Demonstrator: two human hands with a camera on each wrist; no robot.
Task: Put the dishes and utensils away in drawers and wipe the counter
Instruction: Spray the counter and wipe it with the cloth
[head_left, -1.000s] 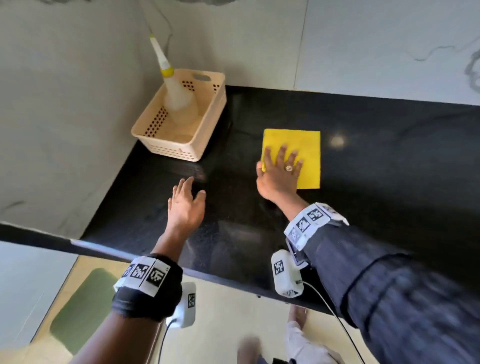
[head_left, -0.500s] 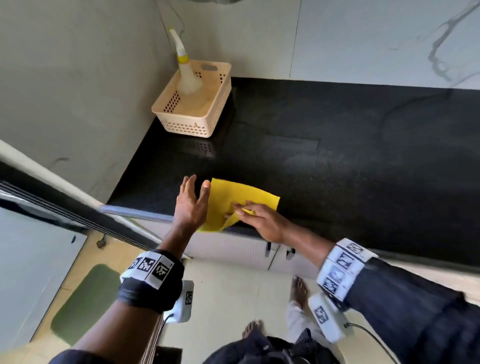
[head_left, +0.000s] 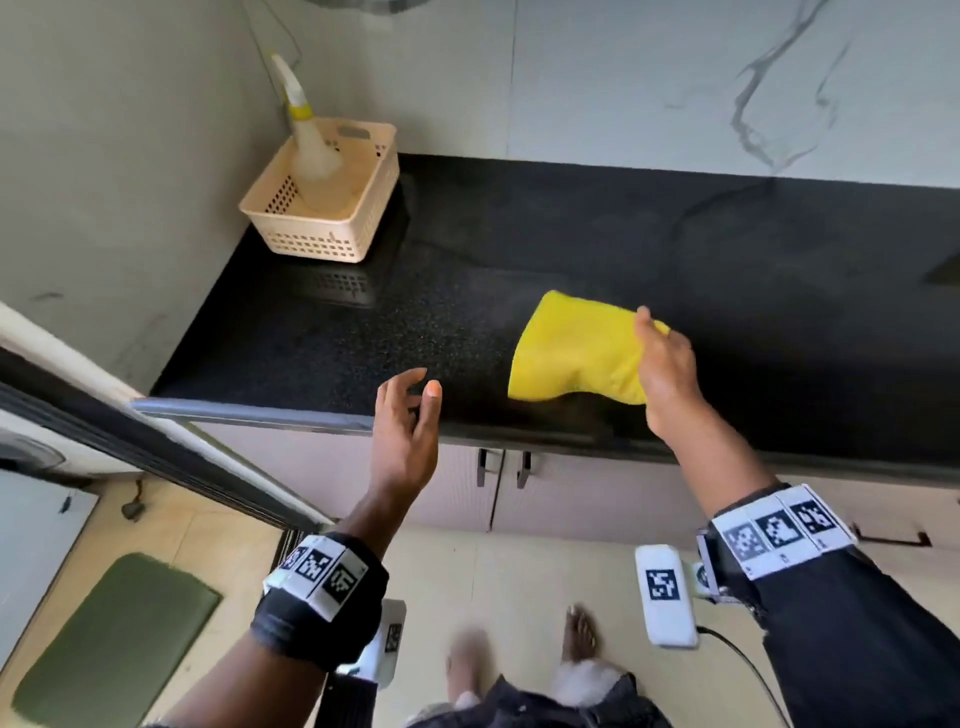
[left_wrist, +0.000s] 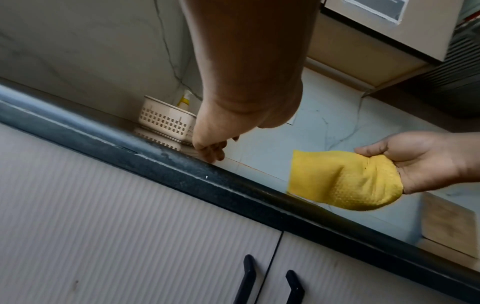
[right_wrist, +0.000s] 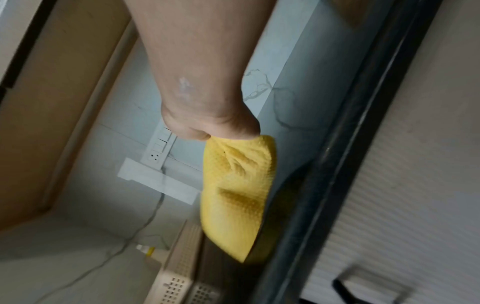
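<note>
My right hand grips a yellow cloth by one end and holds it lifted over the black counter, near the front edge. The cloth hangs bunched and folded from that hand; in the right wrist view the cloth droops below the closed fist. My left hand hovers over the counter's front edge, left of the cloth, fingers loosely curled and holding nothing. In the left wrist view its fingers hang just above the counter edge.
A beige perforated basket with a spray bottle stands in the back left corner against the wall. Cabinet doors with black handles sit below the counter. A green mat lies on the floor at left.
My right hand slid the cloth from mid-counter to the front edge, then gripped it and lifted it up and to the right. My left hand came off the counter and drew back.
</note>
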